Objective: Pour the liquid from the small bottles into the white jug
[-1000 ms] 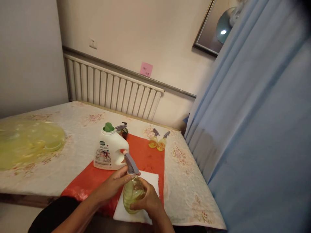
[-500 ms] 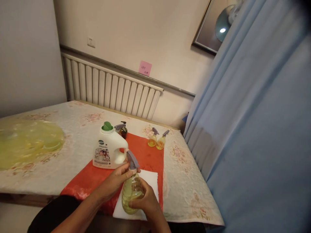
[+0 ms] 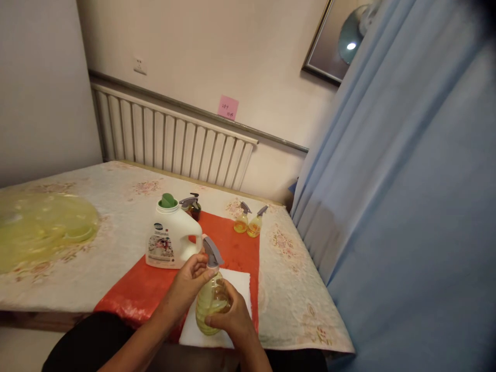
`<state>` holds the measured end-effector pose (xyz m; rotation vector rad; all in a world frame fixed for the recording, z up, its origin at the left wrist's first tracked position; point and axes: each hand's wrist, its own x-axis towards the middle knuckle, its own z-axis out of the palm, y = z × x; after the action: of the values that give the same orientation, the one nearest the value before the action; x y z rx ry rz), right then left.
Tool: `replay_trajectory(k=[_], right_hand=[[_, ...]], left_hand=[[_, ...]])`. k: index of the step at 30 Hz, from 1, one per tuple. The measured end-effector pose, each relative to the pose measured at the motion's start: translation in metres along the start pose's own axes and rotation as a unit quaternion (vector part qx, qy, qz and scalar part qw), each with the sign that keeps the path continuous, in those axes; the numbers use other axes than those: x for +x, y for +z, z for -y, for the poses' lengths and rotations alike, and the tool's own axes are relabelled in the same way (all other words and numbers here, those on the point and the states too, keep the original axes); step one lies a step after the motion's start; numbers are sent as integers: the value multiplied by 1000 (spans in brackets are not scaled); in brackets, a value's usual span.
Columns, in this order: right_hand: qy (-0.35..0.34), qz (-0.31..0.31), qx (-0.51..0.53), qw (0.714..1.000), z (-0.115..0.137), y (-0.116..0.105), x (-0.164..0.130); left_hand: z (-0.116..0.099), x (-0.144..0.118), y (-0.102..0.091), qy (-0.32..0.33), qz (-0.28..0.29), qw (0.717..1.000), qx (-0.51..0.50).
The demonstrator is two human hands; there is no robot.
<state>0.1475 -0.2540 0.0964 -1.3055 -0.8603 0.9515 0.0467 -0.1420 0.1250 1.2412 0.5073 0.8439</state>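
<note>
A clear ribbed spray bottle (image 3: 209, 305) with yellowish liquid stands nearly upright over a white cloth (image 3: 242, 289) at the front edge. My right hand (image 3: 234, 315) wraps its body from the right, thumb across the front. At the neck, just under the grey trigger head, my left hand (image 3: 194, 274) has its thumb and fingers on the collar. Some left fingertips are hidden behind the bottle. Just behind my left hand is a white handled jug (image 3: 170, 237) with a green piece (image 3: 168, 200) in its mouth.
Two small spray bottles with orange-yellow liquid, a left one (image 3: 241, 223) and a right one (image 3: 254, 227), stand at the back of a red mat (image 3: 232, 243). A dark bottle (image 3: 195, 211) is behind the jug. Yellow translucent plastic (image 3: 58, 222) lies left; a blue curtain (image 3: 387, 206) hangs right.
My left hand's fingers have shifted about the collar below the trigger head. My right hand keeps its hold on the bottle. The whole view has moved slightly.
</note>
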Motion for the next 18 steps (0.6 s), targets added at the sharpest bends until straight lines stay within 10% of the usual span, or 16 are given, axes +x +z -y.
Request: replay_trajectory(k=[8, 18], right_hand=[[3, 0, 13, 1000, -7, -3, 1], [26, -36, -21, 999, -5, -2, -1]], left_hand=[[-20, -3, -4, -32, 106, 991, 80], [-11, 1, -3, -36, 76, 994, 66]])
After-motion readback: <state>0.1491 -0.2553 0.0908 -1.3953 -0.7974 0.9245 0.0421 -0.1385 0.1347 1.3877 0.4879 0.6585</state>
